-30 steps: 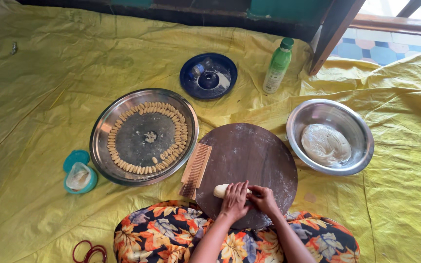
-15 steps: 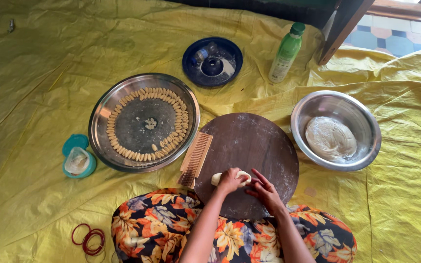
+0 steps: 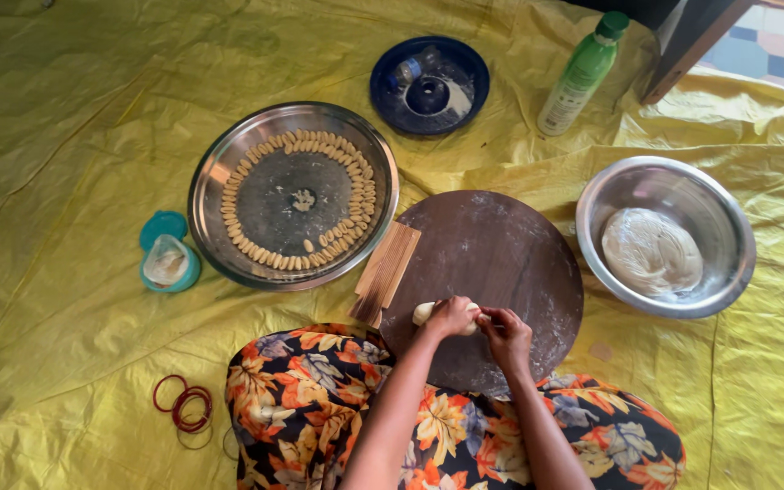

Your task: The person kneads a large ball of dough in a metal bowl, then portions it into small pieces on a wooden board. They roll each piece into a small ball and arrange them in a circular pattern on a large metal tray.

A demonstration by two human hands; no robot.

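Note:
A pale roll of dough [image 3: 426, 313] lies on the near edge of a round dark wooden board [image 3: 492, 263]. My left hand [image 3: 451, 317] is closed over the roll. My right hand [image 3: 505, 333] pinches at the roll's right end, fingers together on it. A ridged wooden paddle [image 3: 387, 269] lies on the board's left rim. Left of it, a steel tray [image 3: 220, 177] carries several small shaped dough pieces laid in a ring. A steel bowl [image 3: 728, 227] to the right holds a lump of dough [image 3: 651, 251].
A yellow sheet [image 3: 74, 118] covers the floor. A small teal tub with its lid [image 3: 167, 259] sits left of the tray. A blue plate [image 3: 428, 86] and a green bottle [image 3: 583, 73] stand at the back. Red rubber bands [image 3: 188, 404] lie near my knee.
Both hands stay on the dough roll at the board's near edge; my fingers have shifted slightly along it. The camera has tilted a little.

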